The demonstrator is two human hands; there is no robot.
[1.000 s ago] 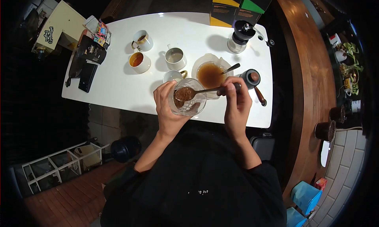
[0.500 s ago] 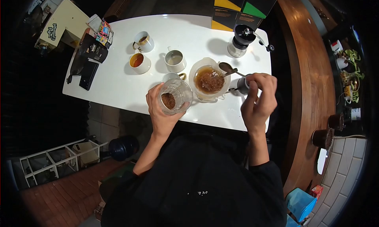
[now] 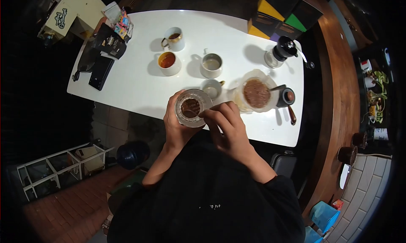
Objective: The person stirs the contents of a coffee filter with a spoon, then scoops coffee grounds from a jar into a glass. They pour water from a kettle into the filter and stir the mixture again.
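Clasping glass [image 3: 206,100], left grip [image 3: 175,126] around its side, right grip [image 3: 230,131] pinching spoon [image 3: 191,113] inside

- The place looked like a coffee bar.
- On the glossy white table [image 3: 139,84], a black-topped, clear-bodied hand grinder [image 3: 281,52] stood toward two o'clock, a white paper-lined dripper [image 3: 270,81] toward four.
- A long brown wooden counter [image 3: 336,90] lay at three.

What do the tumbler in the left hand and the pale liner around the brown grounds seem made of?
Clear round tumbler: glossy glass, going by its see-through wall and bright glints, though clear plastic is possible.
Pale round-mouthed liner: matte, probably paper, judging by its thin, wavy rim.
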